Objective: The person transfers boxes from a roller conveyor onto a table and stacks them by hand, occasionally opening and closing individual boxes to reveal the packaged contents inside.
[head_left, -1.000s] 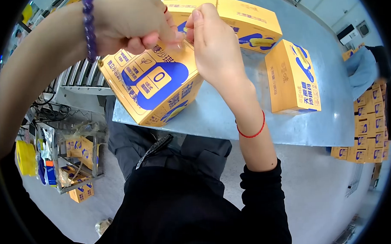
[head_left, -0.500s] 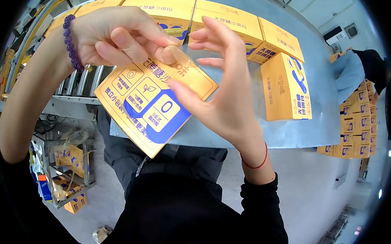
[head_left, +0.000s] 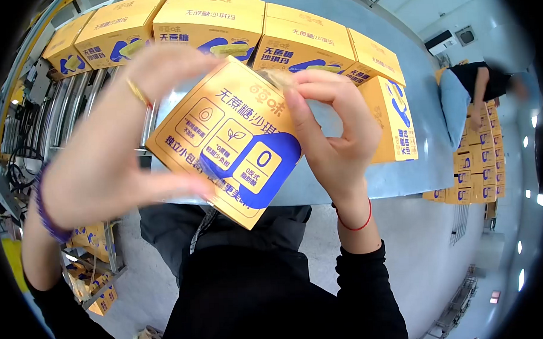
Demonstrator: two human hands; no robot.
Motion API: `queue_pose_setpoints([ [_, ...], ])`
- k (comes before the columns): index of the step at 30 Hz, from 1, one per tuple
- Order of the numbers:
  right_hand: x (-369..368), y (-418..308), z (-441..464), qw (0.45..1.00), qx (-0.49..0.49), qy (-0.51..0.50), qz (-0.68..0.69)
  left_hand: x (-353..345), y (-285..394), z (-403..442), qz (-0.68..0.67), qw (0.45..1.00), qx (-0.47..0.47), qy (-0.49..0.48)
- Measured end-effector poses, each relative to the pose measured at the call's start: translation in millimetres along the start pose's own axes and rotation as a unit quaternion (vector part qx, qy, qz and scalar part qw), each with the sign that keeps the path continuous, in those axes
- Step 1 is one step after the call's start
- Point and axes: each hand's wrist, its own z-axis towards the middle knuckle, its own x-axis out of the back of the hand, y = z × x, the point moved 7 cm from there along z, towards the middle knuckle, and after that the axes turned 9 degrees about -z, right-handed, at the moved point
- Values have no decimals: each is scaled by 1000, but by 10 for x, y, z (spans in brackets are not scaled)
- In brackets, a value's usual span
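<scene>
A yellow carton point(head_left: 222, 114) with blue and white printing is held up tilted in front of my body. My left hand point(head_left: 98, 169), smeared by motion, spans its left side, with the thumb at the lower edge and the fingers by the top corner. At the upper right edge, my right hand point(head_left: 341, 119) pinches a small piece of clear film point(head_left: 276, 78) between thumb and fingers. Whether the film is still stuck to the carton is hard to see. A similar carton point(head_left: 384, 121) stands on the metal table just behind my right hand.
Several matching cartons point(head_left: 209, 13) line the far side of the metal table point(head_left: 426, 158). A roller conveyor point(head_left: 81, 104) lies to the left, above a rack with yellow packaging point(head_left: 96, 277). At right, another person point(head_left: 469, 91) bends near stacked cartons point(head_left: 480, 156).
My left hand has left the film at the carton's top and moved down-left around its side. My right hand has closed at the upper edge. The other person has shifted position.
</scene>
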Motion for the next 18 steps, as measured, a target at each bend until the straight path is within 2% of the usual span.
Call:
queue_pose_setpoints([
  [1,-8,16,2,1000,-12,16,24,-147,11,-81,17,999,-30,-21],
  [2,-32,-6,-5,1000,-11,14,21,-303,-84,-143,-12,1000,9,-28],
  [5,-62,-36,-63,995,-64,-6,72,-414,-163,-162,-35,999,2,12],
  [8,-10,-176,-241,977,-178,-110,43,-454,-203,-146,-72,996,4,45],
  [9,-39,-486,-236,979,-81,-183,37,-459,-244,-143,-100,993,15,65],
  [11,-23,-665,-264,968,11,-251,27,-453,-305,-153,-149,984,61,76],
  [13,46,-576,-344,902,-21,-378,208,-445,-311,-138,-143,986,64,61],
  [14,88,-512,-316,903,-21,-377,207,-453,-312,-131,-137,987,71,50],
  [15,165,-337,-223,940,-50,-319,111,-464,-308,-112,-138,987,77,35],
  [16,117,-241,-140,961,-32,-273,-2,-460,-354,-97,-137,987,76,35],
  [17,75,-145,-64,966,-25,-228,-118,-471,-427,-85,-185,980,70,23],
  [18,87,-196,-76,967,-26,-224,-116,-481,-450,-71,-232,970,64,10],
])
